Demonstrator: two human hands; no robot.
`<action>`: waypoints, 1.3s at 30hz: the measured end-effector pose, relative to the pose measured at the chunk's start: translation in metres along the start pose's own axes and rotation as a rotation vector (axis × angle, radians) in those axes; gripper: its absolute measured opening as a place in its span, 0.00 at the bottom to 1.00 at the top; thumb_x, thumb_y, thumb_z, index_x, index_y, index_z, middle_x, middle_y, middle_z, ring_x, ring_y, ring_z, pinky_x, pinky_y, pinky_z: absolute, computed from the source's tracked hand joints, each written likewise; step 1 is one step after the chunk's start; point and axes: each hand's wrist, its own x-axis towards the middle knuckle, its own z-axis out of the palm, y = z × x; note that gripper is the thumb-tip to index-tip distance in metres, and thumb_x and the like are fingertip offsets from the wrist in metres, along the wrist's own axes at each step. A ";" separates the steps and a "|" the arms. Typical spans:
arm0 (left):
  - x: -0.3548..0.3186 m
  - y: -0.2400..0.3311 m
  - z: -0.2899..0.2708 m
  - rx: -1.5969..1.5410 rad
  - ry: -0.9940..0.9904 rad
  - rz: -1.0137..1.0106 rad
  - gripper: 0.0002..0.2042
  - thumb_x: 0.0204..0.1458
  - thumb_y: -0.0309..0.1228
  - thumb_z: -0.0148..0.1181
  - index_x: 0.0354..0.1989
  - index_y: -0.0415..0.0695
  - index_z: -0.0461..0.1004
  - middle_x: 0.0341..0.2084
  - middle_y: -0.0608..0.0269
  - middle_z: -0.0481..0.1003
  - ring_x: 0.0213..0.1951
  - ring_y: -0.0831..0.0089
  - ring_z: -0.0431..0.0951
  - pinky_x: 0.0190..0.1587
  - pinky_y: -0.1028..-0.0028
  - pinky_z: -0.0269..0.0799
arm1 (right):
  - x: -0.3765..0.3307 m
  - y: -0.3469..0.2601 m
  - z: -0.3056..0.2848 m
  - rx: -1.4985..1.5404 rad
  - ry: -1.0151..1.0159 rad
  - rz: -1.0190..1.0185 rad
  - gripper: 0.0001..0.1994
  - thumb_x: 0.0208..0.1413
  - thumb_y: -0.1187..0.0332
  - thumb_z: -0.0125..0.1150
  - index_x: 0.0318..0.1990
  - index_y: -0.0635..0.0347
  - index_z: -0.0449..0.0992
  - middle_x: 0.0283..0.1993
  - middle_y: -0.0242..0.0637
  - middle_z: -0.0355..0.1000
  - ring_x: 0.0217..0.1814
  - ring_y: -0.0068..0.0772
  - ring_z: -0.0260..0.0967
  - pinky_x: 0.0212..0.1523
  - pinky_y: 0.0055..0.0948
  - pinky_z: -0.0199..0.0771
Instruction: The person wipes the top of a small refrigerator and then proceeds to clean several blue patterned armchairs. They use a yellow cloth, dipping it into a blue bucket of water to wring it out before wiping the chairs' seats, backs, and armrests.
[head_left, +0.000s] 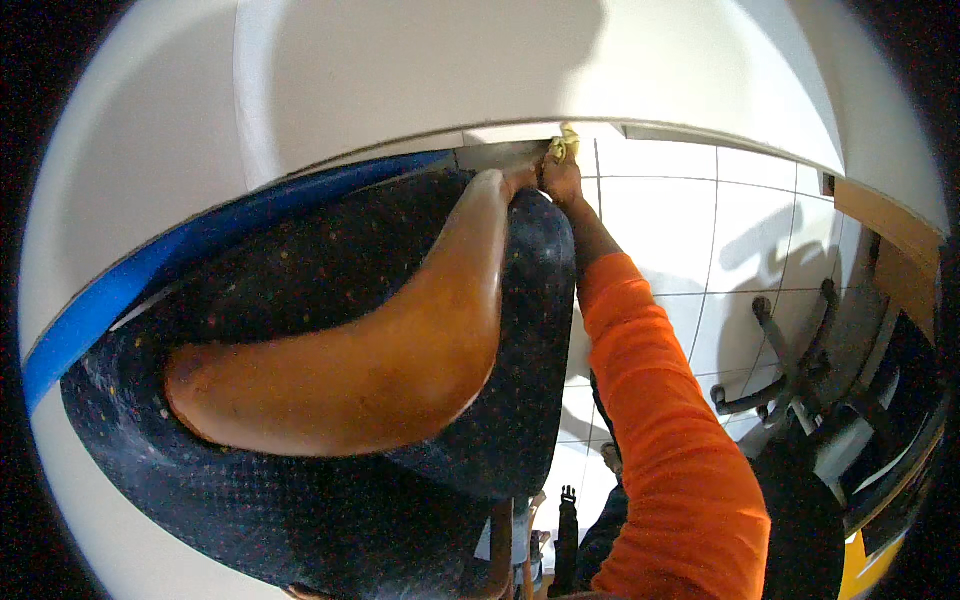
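My right arm, in an orange sleeve, reaches forward past the right side of an upholstered chair [530, 370]. At its far end my right hand [563, 182] is closed around a crumpled yellow cloth [565, 142]. The hand is beside the narrow far tip of a glossy brown curved armrest [400, 360], close to the pale wall. Whether it touches the armrest is too small to tell. Dark, speckled fabric covers the chair. I cannot see my left hand.
A pale wall [430, 60] with a blue band [150, 270] runs along the far side and left. White floor tiles [660, 230] lie to the right, with a wheeled chair base [795, 370] on them. A black strap with a buckle [567, 530] hangs near the lower edge.
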 end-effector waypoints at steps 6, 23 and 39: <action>-0.004 -0.013 -0.008 0.004 -0.011 0.001 0.39 0.57 0.56 0.47 0.68 0.40 0.50 0.65 0.39 0.54 0.62 0.46 0.61 0.63 0.56 0.60 | -0.051 -0.025 -0.054 0.124 -0.475 0.000 0.21 0.60 0.61 0.57 0.54 0.67 0.70 0.46 0.47 0.76 0.46 0.41 0.74 0.47 0.34 0.74; -0.046 -0.011 0.035 0.028 -0.013 0.134 0.39 0.55 0.55 0.50 0.68 0.40 0.50 0.66 0.40 0.51 0.61 0.48 0.61 0.63 0.56 0.60 | -0.237 -0.018 -0.226 1.209 -0.365 0.141 0.24 0.65 0.54 0.47 0.62 0.60 0.61 0.56 0.42 0.69 0.57 0.38 0.68 0.56 0.41 0.70; -0.053 0.000 0.043 -0.333 0.077 0.445 0.41 0.56 0.46 0.58 0.65 0.26 0.49 0.65 0.28 0.48 0.67 0.39 0.47 0.69 0.54 0.39 | -0.620 0.030 -0.232 0.917 -0.875 0.368 0.22 0.65 0.58 0.46 0.60 0.63 0.64 0.59 0.44 0.66 0.59 0.40 0.66 0.61 0.35 0.65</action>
